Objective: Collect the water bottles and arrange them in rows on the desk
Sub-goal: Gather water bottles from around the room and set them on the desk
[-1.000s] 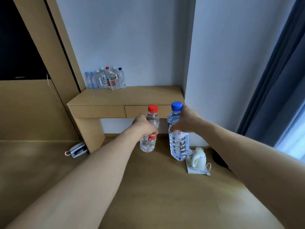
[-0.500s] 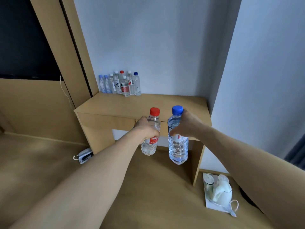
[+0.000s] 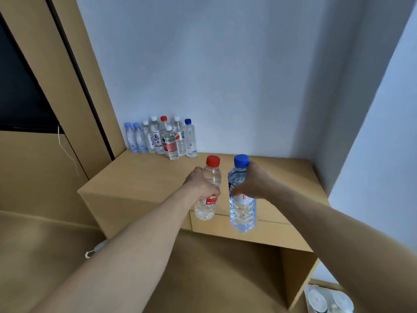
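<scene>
My left hand [image 3: 200,184] grips a small clear bottle with a red cap [image 3: 208,204] around its upper body. My right hand [image 3: 252,184] grips a taller clear bottle with a blue cap [image 3: 242,213] the same way. Both bottles are upright and held in the air over the front edge of the wooden desk [image 3: 144,177]. Several water bottles [image 3: 161,138] stand in a row against the wall at the desk's back left corner, one of them a little in front of the others.
A tall wooden panel [image 3: 67,71] rises at the desk's left, a white wall behind and on the right. A drawer front [image 3: 266,231] sits below the desk top. White items on a tray [image 3: 325,301] lie on the floor at bottom right; a white phone [image 3: 99,248] peeks out at left.
I have come closer to the desk with both bottles held up. The desk and the bottle row now look larger, and the held bottles are over the desk's front edge.
</scene>
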A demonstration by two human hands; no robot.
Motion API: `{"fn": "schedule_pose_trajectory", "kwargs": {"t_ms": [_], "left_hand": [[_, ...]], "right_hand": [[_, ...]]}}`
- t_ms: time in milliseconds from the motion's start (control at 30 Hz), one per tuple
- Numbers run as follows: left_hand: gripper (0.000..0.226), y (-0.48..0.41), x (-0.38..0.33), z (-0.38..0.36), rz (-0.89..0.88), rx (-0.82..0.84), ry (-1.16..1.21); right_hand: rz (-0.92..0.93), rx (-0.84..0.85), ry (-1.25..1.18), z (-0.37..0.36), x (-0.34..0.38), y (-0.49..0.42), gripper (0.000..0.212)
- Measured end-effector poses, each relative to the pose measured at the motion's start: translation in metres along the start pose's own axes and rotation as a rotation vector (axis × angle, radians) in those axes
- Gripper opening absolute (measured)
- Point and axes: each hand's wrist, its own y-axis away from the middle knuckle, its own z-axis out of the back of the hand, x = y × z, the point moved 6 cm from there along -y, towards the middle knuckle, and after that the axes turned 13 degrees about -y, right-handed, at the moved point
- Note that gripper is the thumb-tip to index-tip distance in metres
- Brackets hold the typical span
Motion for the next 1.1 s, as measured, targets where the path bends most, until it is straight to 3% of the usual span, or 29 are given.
{"fn": "schedule_pose_trajectory", "kwargs": {"t_ms": [600,733,867,1100], "left_hand": [[0.068,-0.299,0.039,0.014,0.211,-0.056,0.138],[0.063,-0.333,0.052,0.017,0.27,-0.055,0.118],[0.072,-0.37,0.064,0.022,0.273,-0.068,0.121],[0.06,-0.42,0.08,0.019,0.262,-0.074,0.162]], "right_hand": [[0.071,0.18,0.081,-0.067,0.028,-0.323,0.064],[0.081,0.175,0.059,-0.085,0.027,-0.363,0.062],[0.056,0.159,0.043,-0.104,0.026,-0.399,0.063],[0.022,0.086,-0.011,-0.122,0.032,-0.448,0.064]]}}
